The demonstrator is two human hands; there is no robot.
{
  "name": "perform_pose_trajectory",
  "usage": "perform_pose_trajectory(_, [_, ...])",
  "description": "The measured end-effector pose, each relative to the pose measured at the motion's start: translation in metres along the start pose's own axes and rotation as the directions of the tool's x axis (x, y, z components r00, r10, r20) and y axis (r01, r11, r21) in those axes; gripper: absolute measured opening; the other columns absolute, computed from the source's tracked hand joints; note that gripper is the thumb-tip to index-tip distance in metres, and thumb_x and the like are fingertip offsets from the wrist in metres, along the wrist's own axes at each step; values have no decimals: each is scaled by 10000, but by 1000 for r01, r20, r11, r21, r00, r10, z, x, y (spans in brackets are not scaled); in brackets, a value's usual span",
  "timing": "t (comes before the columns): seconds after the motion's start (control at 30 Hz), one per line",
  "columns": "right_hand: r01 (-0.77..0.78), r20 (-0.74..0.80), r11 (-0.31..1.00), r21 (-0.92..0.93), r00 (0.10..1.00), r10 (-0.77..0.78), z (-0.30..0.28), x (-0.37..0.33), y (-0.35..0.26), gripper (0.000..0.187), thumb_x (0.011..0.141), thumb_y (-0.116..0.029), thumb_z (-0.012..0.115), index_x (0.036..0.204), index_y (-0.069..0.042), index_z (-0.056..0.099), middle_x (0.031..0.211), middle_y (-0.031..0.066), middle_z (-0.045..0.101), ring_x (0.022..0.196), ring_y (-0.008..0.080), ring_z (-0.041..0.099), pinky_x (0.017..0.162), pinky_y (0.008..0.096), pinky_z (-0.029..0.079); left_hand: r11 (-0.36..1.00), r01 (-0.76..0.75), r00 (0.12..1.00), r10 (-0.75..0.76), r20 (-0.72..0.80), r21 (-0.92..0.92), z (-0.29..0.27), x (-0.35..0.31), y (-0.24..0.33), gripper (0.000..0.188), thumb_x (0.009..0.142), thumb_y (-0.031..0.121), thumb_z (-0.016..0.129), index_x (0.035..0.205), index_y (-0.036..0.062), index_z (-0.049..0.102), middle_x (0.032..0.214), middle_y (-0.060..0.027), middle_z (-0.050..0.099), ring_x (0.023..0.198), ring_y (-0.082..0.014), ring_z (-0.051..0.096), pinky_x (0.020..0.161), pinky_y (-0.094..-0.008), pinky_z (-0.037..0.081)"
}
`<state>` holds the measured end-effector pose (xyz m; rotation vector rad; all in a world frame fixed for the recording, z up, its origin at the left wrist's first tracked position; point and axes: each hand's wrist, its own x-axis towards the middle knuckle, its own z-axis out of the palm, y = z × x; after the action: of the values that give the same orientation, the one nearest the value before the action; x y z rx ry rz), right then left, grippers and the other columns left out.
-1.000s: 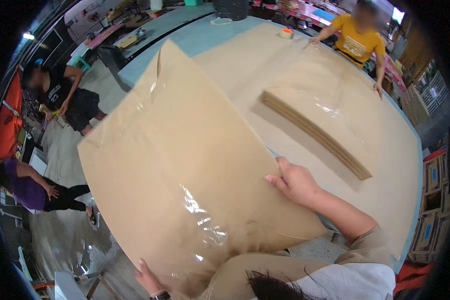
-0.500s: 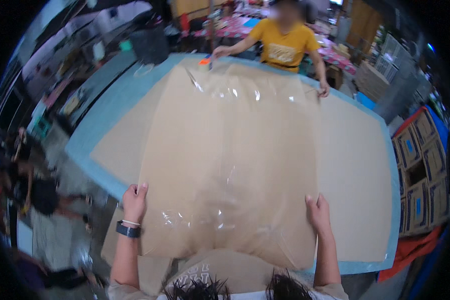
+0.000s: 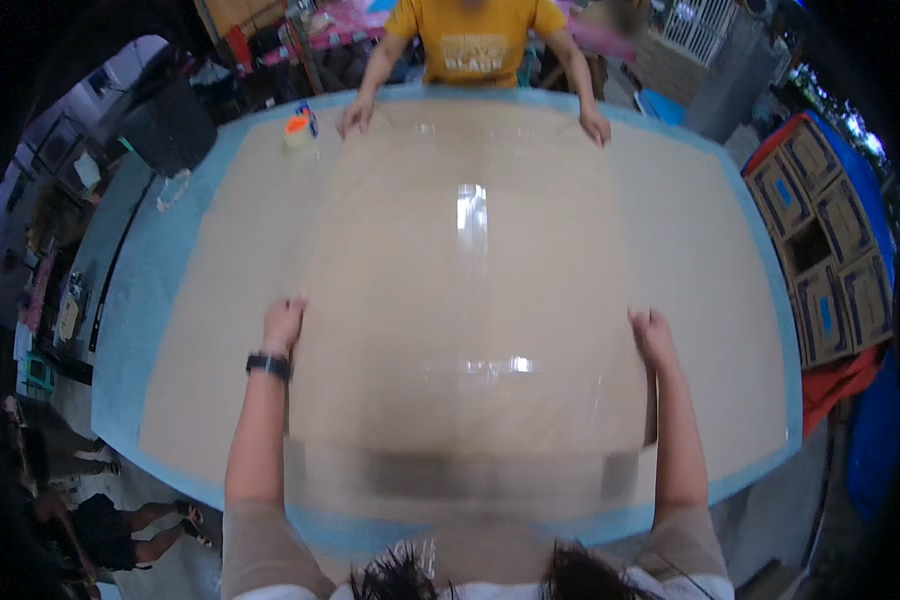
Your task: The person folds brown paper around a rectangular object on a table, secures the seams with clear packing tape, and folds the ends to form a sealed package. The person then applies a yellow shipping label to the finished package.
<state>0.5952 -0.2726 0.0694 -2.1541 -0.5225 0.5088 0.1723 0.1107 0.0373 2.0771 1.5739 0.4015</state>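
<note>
Brown sheet (image 3: 400,300) spans over blue-edged desk (image 3: 120,400), between left hand (image 3: 285,325) and right hand (image 3: 653,338). Each grip clamped on opposite side edge, seemingly to spread broad, floppy sheet evenly. Co-worker's hands (image 3: 595,127) near far corners; cannot tell whether holding. Most of sheet reaches beyond grips, away from person.

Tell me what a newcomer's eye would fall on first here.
Probably the big, glossy brown sheet in mid-picture, with the left hand and right hand gripping its two side edges. Next, the bright yellow shirt of a co-worker at the far side of the blue-edged table. Stacked cardboard boxes stand out at the right.
</note>
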Motion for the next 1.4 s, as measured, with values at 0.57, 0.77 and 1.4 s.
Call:
perform_pose_trajectory(0.57, [147,182,896,-418,980,-76,-30,-109,64,736,461,-85,758,1109,10,423,997,229,565,968,348,537,834,363,446,914,-325,937,277,211,242,-42,-154,-32,634,471,72,804,981,7,434,882,-193,613,849,-359,592,744,-388,485])
perform_pose_trajectory(0.77, [88,117,811,-579,993,-24,-13,-114,60,663,453,-89,762,1033,18,460,916,219,592,913,364,557,792,382,462,953,-296,919,302,252,-63,-41,-138,-48,575,452,98,817,924,-20,511,862,-189,622,805,-350,601,706,-377,491])
perform_pose_trajectory(1.4, [275,220,837,-474,957,-189,-22,-93,62,709,460,-99,754,1091,31,455,1034,180,567,974,322,541,832,377,448,904,-316,931,237,277,290,-44,-127,-34,516,466,217,786,895,-10,609,864,-195,622,828,-315,598,727,-376,472])
